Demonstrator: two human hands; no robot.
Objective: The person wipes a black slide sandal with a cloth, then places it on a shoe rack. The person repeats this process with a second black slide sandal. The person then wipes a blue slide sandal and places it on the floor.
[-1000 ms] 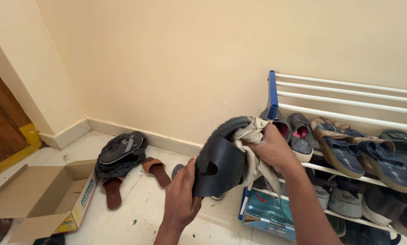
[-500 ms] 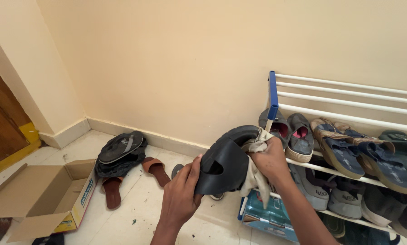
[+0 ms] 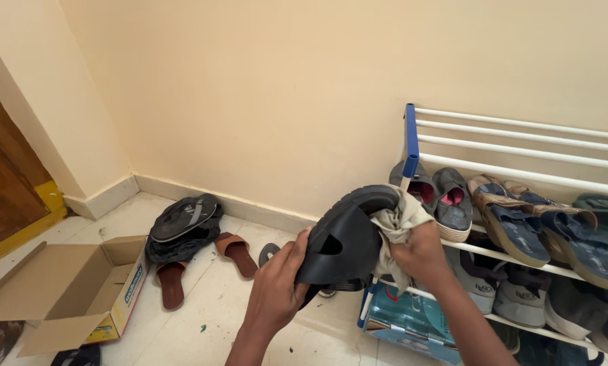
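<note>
A person is standing in a room corner, looking down at their own two hands, which are working on a black sandal (image 3: 341, 244) held in the air just in front of a shoe rack (image 3: 409, 135). The left hand (image 3: 277, 288) is gripping the sandal's lower end, thumb over the upper, fingers curled underneath. The right hand (image 3: 419, 252) is bunched closed around a beige cloth (image 3: 395, 227), pressing it against the sandal's raised end and edge. The step in hand appears to be wiping the sandal clean. The next stroke would likely call for a firm left-hand grip while the cloth slides along the sole edge, with the sandal turned to reach unwiped parts. The rack, with white rails and a blue post, is holding grey slip-ons (image 3: 446, 200) and blue sandals (image 3: 555, 234) on its shelves, with more shoes below. On the tiled floor (image 3: 216, 312), well apart from the hands, brown sandals (image 3: 236, 254) and a dark heap of footwear (image 3: 182, 227) are lying near the wall. An open cardboard box (image 3: 60, 291) is sitting at the left, near a wooden door (image 3: 5, 190).
</note>
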